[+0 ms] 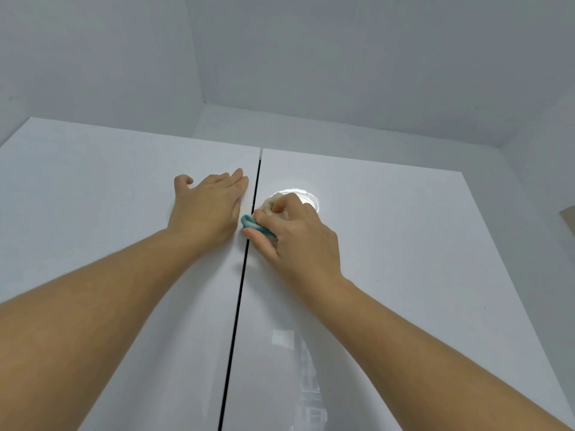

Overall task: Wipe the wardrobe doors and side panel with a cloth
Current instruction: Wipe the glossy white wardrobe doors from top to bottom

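White wardrobe doors (373, 244) under grey ceiling | my left hand (208, 206) flat, bracing left door | my right hand (295, 231) bunches cloth (253, 223) by centre gap (245, 259), wiping

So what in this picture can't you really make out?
- The cloth: head view, mostly covered by the right hand; only a teal edge and a pale lump show.
- The wardrobe doors: head view, lower parts cut off by the bottom edge; no handles show.
- The brown thing at the right edge: head view, cut by the frame, too little to identify.
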{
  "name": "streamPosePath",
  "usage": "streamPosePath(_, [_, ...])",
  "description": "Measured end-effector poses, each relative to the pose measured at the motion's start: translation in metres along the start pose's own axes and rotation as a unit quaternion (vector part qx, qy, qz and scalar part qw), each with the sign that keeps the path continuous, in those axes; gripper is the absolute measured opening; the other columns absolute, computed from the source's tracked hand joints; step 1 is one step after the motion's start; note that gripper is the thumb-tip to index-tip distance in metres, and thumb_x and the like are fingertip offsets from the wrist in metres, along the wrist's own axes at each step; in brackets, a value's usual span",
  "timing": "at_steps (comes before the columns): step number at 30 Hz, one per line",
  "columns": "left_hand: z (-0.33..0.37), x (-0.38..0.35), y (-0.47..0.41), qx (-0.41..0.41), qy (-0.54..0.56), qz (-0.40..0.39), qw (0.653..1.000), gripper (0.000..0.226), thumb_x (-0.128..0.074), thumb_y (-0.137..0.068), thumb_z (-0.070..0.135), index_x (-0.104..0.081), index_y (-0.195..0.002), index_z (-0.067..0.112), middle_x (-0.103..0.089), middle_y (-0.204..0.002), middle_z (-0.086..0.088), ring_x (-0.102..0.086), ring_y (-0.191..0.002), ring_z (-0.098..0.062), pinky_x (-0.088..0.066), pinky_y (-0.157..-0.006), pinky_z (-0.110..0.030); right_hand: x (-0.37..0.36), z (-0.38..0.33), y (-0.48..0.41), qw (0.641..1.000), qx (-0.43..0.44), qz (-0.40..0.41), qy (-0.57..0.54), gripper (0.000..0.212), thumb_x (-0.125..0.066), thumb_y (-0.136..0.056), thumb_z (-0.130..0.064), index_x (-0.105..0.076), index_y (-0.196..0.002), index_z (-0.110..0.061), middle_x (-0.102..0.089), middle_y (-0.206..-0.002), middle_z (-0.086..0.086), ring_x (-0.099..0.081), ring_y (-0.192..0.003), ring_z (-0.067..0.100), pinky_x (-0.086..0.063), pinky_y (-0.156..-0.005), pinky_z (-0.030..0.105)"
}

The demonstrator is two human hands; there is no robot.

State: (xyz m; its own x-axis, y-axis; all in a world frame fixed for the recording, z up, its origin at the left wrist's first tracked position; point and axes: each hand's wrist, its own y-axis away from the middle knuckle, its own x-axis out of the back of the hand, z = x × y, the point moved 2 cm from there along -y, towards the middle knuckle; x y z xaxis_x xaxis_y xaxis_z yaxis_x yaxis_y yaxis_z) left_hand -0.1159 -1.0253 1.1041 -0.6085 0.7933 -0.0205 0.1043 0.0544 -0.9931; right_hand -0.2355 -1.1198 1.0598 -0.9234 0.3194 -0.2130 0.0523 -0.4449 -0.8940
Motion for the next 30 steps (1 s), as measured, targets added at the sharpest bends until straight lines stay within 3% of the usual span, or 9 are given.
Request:
streamPosePath(4, [0.000, 0.003, -0.001, 0.003, -0.003, -0.015, 1.000, 0.044, -0.026, -0.100, 0.021, -0.035, -0.142, 0.031, -0.025, -0.156, 0.014, -0.031, -0.139, -0.010, -0.017, -0.105, -0.046, 0.002, 0.005, 0.001, 0.998, 0.012, -0.043, -0.033, 0.040, -0.057, -0.081, -0.061, -0.069, -0.105, -0.030, -0.052, -0.111, -0.009, -0.055, -0.095, 0.018, -0.034, -0.057, 0.023])
streamPosePath(7, [-0.001, 0.003, -0.001, 0.000, -0.003, -0.016, 1.000, 0.044, -0.027, -0.100, 0.021, -0.035, -0.142, 0.031, -0.026, -0.156, 0.014, -0.033, -0.138, -0.010, -0.016, -0.104, -0.045, 0.003, 0.013, 0.000, 0.995, 0.014, -0.077, -0.057, 0.036, -0.066, -0.083, -0.050, -0.066, -0.114, -0.032, -0.049, -0.119, -0.010, -0.052, -0.106, 0.016, -0.042, -0.062, 0.026])
streamPosePath(10, [0.000, 0.003, 0.000, 0.006, -0.006, -0.019, 1.000, 0.045, -0.026, -0.100, 0.020, -0.034, -0.143, 0.031, -0.025, -0.157, 0.014, -0.032, -0.138, -0.009, -0.016, -0.106, -0.046, 0.001, 0.013, -0.001, 0.995, 0.008, -0.066, -0.072, 0.025, -0.063, -0.089, -0.038, -0.066, -0.113, -0.032, -0.051, -0.118, -0.012, -0.052, -0.106, 0.017, -0.050, -0.068, 0.032])
streamPosePath(13, [0.005, 0.001, 0.002, 0.021, -0.003, -0.020, 1.000, 0.045, -0.023, -0.101, 0.020, -0.030, -0.145, 0.029, -0.021, -0.158, 0.013, -0.026, -0.142, -0.009, -0.015, -0.108, -0.047, -0.002, 0.012, -0.001, 0.997, 0.017, -0.038, -0.066, 0.017, -0.062, -0.090, -0.033, -0.068, -0.106, -0.031, -0.053, -0.112, -0.012, -0.055, -0.098, 0.017, -0.050, -0.062, 0.031])
streamPosePath(20, [0.026, -0.013, 0.024, 0.092, 0.033, -0.020, 0.995, 0.050, -0.016, -0.102, 0.023, -0.015, -0.152, 0.018, -0.006, -0.162, 0.006, -0.001, -0.148, -0.010, -0.005, -0.115, -0.052, 0.004, 0.026, 0.001, 0.999, 0.009, -0.006, -0.035, 0.018, -0.068, -0.087, -0.026, -0.072, -0.105, -0.028, -0.059, -0.102, -0.005, -0.056, -0.086, 0.022, -0.042, -0.055, 0.026])
streamPosePath(24, [0.037, -0.015, 0.035, 0.111, 0.050, -0.008, 0.993, 0.051, -0.017, -0.102, 0.025, -0.014, -0.153, 0.018, -0.005, -0.162, 0.007, 0.001, -0.148, -0.009, -0.001, -0.116, -0.052, 0.013, 0.035, 0.002, 1.000, 0.001, -0.024, -0.013, 0.021, -0.064, -0.090, -0.026, -0.070, -0.110, -0.027, -0.058, -0.104, 0.000, -0.055, -0.090, 0.024, -0.037, -0.057, 0.028])
streamPosePath(30, [0.047, -0.015, 0.052, 0.122, 0.056, -0.017, 0.991, 0.052, -0.015, -0.102, 0.024, -0.010, -0.154, 0.020, -0.002, -0.161, 0.009, 0.004, -0.147, -0.006, 0.005, -0.117, -0.049, 0.050, 0.086, 0.017, 0.997, -0.068, -0.041, 0.011, 0.025, -0.055, -0.095, -0.032, -0.063, -0.118, -0.035, -0.053, -0.111, -0.005, -0.051, -0.104, 0.017, -0.044, -0.066, 0.031])
